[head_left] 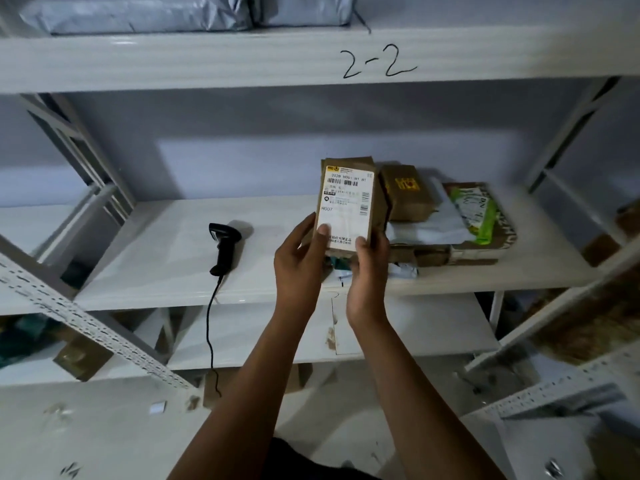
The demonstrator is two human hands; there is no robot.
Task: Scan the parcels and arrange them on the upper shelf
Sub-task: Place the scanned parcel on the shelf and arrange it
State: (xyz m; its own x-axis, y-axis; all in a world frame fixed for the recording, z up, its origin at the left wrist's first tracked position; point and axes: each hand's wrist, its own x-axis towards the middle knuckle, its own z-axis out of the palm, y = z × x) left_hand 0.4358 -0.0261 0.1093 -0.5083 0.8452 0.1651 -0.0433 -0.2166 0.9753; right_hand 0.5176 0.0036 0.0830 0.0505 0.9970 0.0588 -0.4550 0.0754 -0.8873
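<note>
Head view: a black scanner [224, 249] lies on the left half of the middle shelf [156, 271], with bare board all round it and its cord hanging over the front edge. Right of it, the left hand [299, 261] grips the lower left edge of a brown paper parcel [346, 206], thumb pressed on its white label. The parcel stands upright above the shelf's front edge, barcodes and "H007" facing the camera. The right hand [369, 268] pinches its lower right corner. Just behind, a pile of parcels [450, 220] fills the right half. Above, the upper shelf [207, 60], marked "2-2", carries grey bags [138, 13] at its left, with bare board to their right.
</note>
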